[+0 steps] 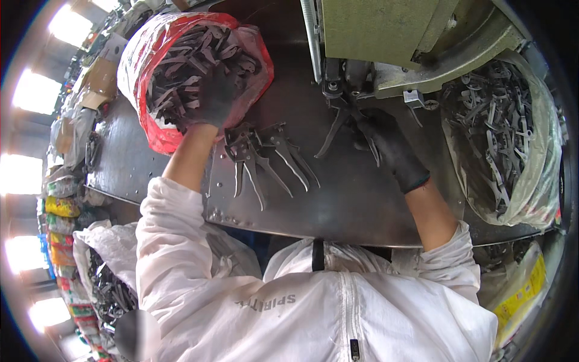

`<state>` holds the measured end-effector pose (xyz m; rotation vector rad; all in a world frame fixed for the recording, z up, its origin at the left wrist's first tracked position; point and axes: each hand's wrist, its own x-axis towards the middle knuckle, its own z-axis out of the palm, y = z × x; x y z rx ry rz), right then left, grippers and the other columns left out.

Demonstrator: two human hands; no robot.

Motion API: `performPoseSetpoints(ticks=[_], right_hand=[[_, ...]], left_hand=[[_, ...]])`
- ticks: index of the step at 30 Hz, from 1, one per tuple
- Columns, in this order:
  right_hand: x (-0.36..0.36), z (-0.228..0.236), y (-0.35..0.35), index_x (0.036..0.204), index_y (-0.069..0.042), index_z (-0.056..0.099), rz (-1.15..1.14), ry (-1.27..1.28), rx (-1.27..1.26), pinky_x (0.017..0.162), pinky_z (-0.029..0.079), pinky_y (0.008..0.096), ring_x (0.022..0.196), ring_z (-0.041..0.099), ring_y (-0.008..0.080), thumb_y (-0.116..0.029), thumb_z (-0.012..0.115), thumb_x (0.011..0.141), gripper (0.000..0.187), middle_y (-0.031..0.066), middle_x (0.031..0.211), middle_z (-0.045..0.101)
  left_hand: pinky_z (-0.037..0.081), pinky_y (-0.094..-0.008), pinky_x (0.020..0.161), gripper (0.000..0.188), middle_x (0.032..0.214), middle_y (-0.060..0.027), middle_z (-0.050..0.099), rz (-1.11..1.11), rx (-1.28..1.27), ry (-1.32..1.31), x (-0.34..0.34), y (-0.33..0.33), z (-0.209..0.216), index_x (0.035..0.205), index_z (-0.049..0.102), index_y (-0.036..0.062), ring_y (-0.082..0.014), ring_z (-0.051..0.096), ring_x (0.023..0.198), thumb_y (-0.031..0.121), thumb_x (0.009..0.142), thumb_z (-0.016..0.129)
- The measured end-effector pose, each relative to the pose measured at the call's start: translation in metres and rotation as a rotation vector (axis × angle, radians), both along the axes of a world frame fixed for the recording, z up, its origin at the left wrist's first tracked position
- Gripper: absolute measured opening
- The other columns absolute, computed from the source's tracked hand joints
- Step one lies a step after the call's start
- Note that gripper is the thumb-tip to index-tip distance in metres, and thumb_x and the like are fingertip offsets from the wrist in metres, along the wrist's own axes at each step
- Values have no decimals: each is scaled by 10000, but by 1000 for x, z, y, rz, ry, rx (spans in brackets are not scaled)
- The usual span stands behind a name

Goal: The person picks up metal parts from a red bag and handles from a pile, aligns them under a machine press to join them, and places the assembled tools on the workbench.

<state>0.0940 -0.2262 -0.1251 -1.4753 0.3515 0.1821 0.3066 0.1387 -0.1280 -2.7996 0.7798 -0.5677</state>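
My left hand (215,99), in a dark glove, reaches into a red-and-white plastic sack (146,102) on the left. It lies on a heap of grey metal handle pieces (175,69); its fingers are blurred among them, so I cannot tell what they hold. My right hand (389,145), also gloved, is closed around one handle of a plier-like tool (329,137). That tool's head sits under the machine's working end (333,84). Between my hands, several similar plier-like tools (246,154) lie on the dark metal bench with their handles toward me.
A green press-like machine (380,30) stands at the far right of the bench (338,205). A clear sack of metal parts (543,175) sits at the right. A small metal block (414,99) rests beside the machine. Another sack of dark parts (111,283) is below left.
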Motion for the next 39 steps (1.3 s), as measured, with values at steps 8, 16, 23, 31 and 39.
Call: performPoseSetpoints(ticks=[8, 16, 23, 31, 39], right_hand=[[0, 15, -2, 1251, 48, 630, 46, -102, -6, 710, 570, 272, 780, 674, 127, -189, 625, 1008, 340, 97, 1028, 715], [-18, 9, -3, 1246, 66, 650, 40, -17, -33, 749, 555, 295, 772, 668, 120, -175, 625, 975, 363, 84, 938, 714], [-13, -9, -8, 1122, 61, 637, -15, -7, 28, 663, 565, 318, 748, 671, 137, -97, 586, 973, 223, 102, 911, 686], [10, -61, -11, 1191, -10, 632, 155, -918, -935, 770, 588, 427, 828, 717, 330, -108, 632, 972, 240, 177, 1086, 701], [48, -65, -139, 1290, -73, 605, -135, -533, -1364, 890, 535, 524, 1080, 663, 440, -188, 585, 1003, 310, 237, 1186, 685]], left_hand=[[444, -466, 1096, 382, 1476, -235, 494, -227, -356, 189, 51, 59, -44, 1316, 586, 16, -434, 494, 1334, 240, 1006, 569], [535, -457, 927, 354, 1241, -212, 676, -12, -566, 336, -32, -32, 28, 1315, 604, 85, -394, 667, 1108, 281, 1021, 615], [576, -428, 851, 366, 1141, -205, 707, -427, -494, 374, -117, -77, 52, 1252, 630, 38, -362, 724, 983, 277, 980, 684], [519, -326, 681, 368, 960, -80, 676, -330, -1028, 1260, -190, -177, 54, 1184, 657, -18, -142, 616, 785, 266, 963, 736], [452, -235, 623, 344, 890, -12, 618, 149, -1175, 1356, -165, -141, -18, 1185, 634, 41, -60, 559, 753, 331, 1008, 691]])
